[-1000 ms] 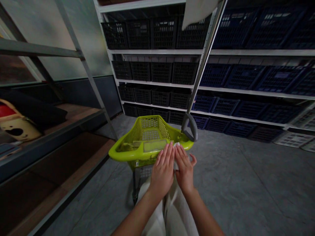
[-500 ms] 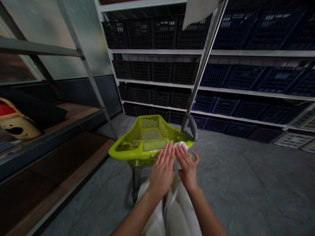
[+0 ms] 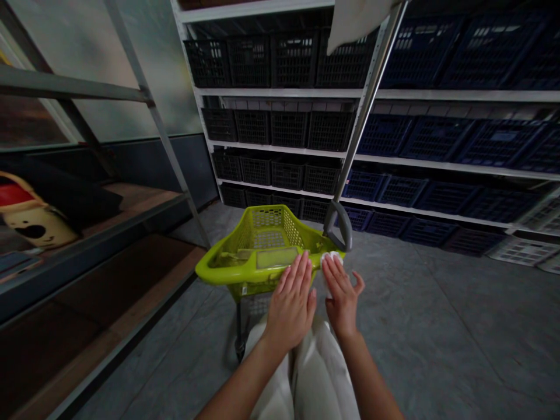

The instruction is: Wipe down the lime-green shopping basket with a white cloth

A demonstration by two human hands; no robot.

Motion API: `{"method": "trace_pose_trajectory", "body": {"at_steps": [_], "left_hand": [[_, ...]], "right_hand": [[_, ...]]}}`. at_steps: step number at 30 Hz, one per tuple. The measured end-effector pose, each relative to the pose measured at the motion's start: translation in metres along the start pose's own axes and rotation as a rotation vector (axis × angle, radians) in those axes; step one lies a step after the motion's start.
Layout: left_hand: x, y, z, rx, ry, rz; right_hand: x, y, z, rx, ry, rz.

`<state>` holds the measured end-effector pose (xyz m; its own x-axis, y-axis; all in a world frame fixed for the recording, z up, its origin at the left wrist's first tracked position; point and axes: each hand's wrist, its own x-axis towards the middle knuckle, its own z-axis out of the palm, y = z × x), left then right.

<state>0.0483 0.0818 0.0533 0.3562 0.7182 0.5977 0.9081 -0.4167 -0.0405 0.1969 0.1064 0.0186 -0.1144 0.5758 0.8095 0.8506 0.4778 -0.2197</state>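
A lime-green plastic shopping basket on a wheeled trolley stands right in front of me, its mesh walls open to view. My left hand lies flat on its near rim, fingers straight and holding nothing. To the right, my right hand grips a white cloth or tissue against the rim near the right corner. The fingers hide most of the white piece, so I cannot tell which of the two it is.
A grey looped handle on a metal pole rises from the trolley. Shelves of black and dark blue crates fill the far side. Wooden shelving runs along the left, holding a cream and red object. The floor is grey.
My right hand has slid rightward along the rim, carrying the white piece with it. My left hand has shifted only slightly.
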Motion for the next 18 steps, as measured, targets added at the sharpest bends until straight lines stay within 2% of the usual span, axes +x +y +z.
{"method": "trace_pose_trajectory", "body": {"at_steps": [2,4,9,11,15,18], "left_hand": [[0.0,0.001,0.0,0.005,0.002,0.001],[0.001,0.001,0.001,0.011,0.004,-0.004],[0.0,0.0,0.0,0.022,-0.002,-0.004],[0.0,0.0,0.0,0.027,-0.002,-0.003],[0.0,0.001,0.001,0.038,-0.001,-0.001],[0.0,0.001,0.001,0.043,-0.007,-0.007]], "right_hand": [[0.0,0.004,-0.001,-0.052,0.07,0.109],[0.0,0.002,0.0,-0.069,0.101,0.146],[0.0,-0.005,0.0,0.042,-0.069,-0.072],[0.0,-0.001,-0.001,0.037,-0.058,-0.049],[0.001,0.004,0.001,-0.047,0.123,0.141],[0.001,-0.002,0.004,0.007,0.044,0.037]]}}
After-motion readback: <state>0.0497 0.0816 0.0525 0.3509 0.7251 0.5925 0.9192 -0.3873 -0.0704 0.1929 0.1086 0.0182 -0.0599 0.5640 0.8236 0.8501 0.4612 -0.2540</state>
